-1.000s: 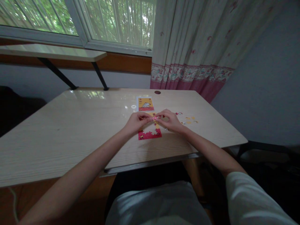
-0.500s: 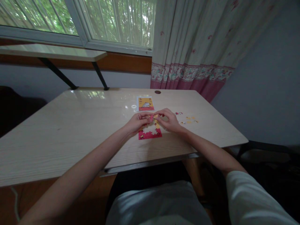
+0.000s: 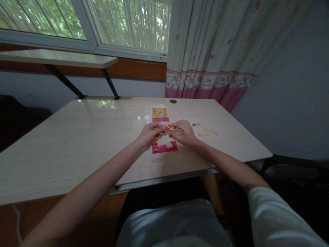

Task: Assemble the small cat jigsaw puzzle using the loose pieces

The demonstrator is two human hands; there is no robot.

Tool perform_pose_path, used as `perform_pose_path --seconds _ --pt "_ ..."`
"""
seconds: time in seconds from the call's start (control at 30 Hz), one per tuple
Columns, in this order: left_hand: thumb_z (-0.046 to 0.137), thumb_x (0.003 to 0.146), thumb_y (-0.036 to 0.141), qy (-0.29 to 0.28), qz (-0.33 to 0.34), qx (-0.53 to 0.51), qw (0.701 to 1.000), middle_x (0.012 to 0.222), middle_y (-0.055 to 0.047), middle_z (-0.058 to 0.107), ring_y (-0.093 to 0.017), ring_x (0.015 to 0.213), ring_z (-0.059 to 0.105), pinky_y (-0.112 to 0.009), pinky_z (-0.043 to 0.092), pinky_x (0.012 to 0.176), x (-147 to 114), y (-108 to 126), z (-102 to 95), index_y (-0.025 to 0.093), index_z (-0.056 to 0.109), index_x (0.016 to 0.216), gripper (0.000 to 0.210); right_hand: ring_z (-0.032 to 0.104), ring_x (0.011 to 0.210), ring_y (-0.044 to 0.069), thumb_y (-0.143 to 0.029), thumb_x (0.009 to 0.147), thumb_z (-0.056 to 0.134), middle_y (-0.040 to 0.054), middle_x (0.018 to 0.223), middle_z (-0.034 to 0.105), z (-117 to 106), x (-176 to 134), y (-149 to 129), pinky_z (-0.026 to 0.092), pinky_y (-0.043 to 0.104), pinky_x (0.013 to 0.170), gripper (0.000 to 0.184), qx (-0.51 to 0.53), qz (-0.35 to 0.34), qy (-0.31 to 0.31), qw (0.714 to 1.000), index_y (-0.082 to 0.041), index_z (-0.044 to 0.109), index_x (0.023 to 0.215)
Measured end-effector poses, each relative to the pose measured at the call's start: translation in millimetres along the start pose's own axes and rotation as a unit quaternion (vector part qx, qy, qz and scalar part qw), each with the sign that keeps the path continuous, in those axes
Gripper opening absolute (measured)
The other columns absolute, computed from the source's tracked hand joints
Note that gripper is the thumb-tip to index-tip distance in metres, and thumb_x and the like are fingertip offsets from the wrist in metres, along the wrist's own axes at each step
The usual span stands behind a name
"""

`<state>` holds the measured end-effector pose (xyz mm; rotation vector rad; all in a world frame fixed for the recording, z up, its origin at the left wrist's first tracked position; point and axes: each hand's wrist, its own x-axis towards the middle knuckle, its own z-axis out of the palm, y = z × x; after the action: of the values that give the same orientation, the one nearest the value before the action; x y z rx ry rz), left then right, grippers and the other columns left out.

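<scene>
Puzzle piece [image 3: 168,129], pink-red, is pinched by both our left hand [image 3: 152,133] and right hand [image 3: 184,132], over the unfinished jigsaw [image 3: 162,149]. Beyond it we see a picture card [image 3: 159,113]; rightward, loose pieces [image 3: 207,134] on the desk [image 3: 102,144].

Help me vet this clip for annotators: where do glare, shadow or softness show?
In the head view, glare, apparently from the window, patches the desk near its back edge and left of the picture card; a soft shadow lies below the jigsaw puzzle; loose jigsaw pieces look soft; space below the desk's right end is nearly black.
</scene>
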<state>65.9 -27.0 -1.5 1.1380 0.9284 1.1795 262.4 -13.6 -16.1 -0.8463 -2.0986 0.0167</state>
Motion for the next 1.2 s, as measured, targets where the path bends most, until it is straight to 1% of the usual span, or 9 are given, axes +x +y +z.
perform_pose_path --seconds 0.17,0.3,0.47,0.53,0.63,0.77,0.93,1.07,1.2 --pt "0.086 0.054 0.04 0.014 0.019 0.037 0.999 0.066 -0.003 0.07 -0.012 0.057 0.057 -0.024 0.043 0.055 2 -4 -2.2 0.017 0.072 0.065 0.029 0.058 0.08 0.02 -0.042 0.088 0.065 0.0048 0.082 0.068 -1 0 1 0.037 0.035 0.078 0.022 -0.014 -0.017 0.0 1.0 -0.023 0.071 0.095" --pt "0.081 0.062 0.046 -0.009 0.1 0.123 0.987 0.077 -0.007 0.074 -0.018 0.069 0.063 -0.031 0.049 0.065 1 -2 -6.5 0.018 0.076 0.074 0.03 0.058 0.081 0.02 -0.043 0.089 0.063 0.0052 0.082 0.067 -9 1 1 0.037 0.036 0.079 0.022 -0.005 -0.011 -0.013 1.0 -0.023 0.071 0.095" --pt "0.075 0.076 0.042 -0.026 0.238 0.262 0.935 0.088 -0.006 0.075 -0.019 0.079 0.065 -0.032 0.05 0.073 -7 5 -12.0 0.022 0.077 0.086 0.023 0.059 0.081 0.02 -0.043 0.089 0.063 0.0054 0.084 0.068 -17 2 2 0.039 0.037 0.079 0.023 0.016 -0.016 -0.014 1.0 -0.024 0.072 0.096" --pt "0.073 0.079 0.039 -0.028 0.278 0.289 0.916 0.088 -0.006 0.075 -0.018 0.079 0.064 -0.031 0.051 0.073 -10 7 -13.0 0.022 0.077 0.086 0.02 0.059 0.08 0.02 -0.043 0.089 0.063 0.005 0.083 0.068 -17 2 2 0.039 0.036 0.078 0.023 0.018 -0.022 -0.007 1.0 -0.024 0.072 0.095" --pt "0.071 0.083 0.038 -0.03 0.316 0.312 0.895 0.085 -0.006 0.073 -0.017 0.077 0.064 -0.03 0.051 0.074 -11 7 -13.5 0.02 0.075 0.086 0.019 0.059 0.079 0.019 -0.043 0.09 0.062 0.0048 0.082 0.068 -18 2 1 0.04 0.035 0.076 0.023 0.018 -0.035 0.005 0.999 -0.023 0.072 0.094" --pt "0.07 0.084 0.04 -0.029 0.333 0.345 0.877 0.088 -0.006 0.072 -0.017 0.079 0.065 -0.03 0.051 0.075 -12 6 -13.9 0.02 0.074 0.09 0.022 0.059 0.08 0.019 -0.042 0.09 0.062 0.0048 0.083 0.068 -19 2 1 0.04 0.035 0.077 0.023 0.02 -0.038 -0.002 0.999 -0.023 0.073 0.094" --pt "0.07 0.084 0.036 -0.04 0.345 0.366 0.864 0.091 -0.007 0.072 -0.017 0.081 0.065 -0.03 0.052 0.075 -11 4 -15.8 0.02 0.073 0.092 0.019 0.06 0.082 0.019 -0.044 0.09 0.062 0.0056 0.084 0.068 -19 1 2 0.038 0.035 0.077 0.025 0.031 -0.046 -0.02 0.998 -0.022 0.073 0.095" --pt "0.069 0.082 0.031 -0.059 0.356 0.388 0.848 0.088 -0.006 0.07 -0.019 0.083 0.064 -0.033 0.052 0.078 -11 4 -16.7 0.019 0.072 0.088 0.014 0.06 0.085 0.02 -0.047 0.09 0.062 0.0057 0.085 0.069 -22 2 4 0.038 0.035 0.08 0.028 0.033 -0.041 -0.079 0.995 -0.022 0.072 0.097" --pt "0.07 0.08 0.029 -0.096 0.319 0.438 0.835 0.086 -0.005 0.068 -0.02 0.085 0.062 -0.036 0.05 0.08 -13 2 -14.9 0.019 0.072 0.084 0.011 0.061 0.089 0.02 -0.05 0.086 0.065 0.0063 0.09 0.071 -28 3 12 0.04 0.035 0.082 0.031 0.067 -0.055 -0.157 0.984 -0.021 0.072 0.096"
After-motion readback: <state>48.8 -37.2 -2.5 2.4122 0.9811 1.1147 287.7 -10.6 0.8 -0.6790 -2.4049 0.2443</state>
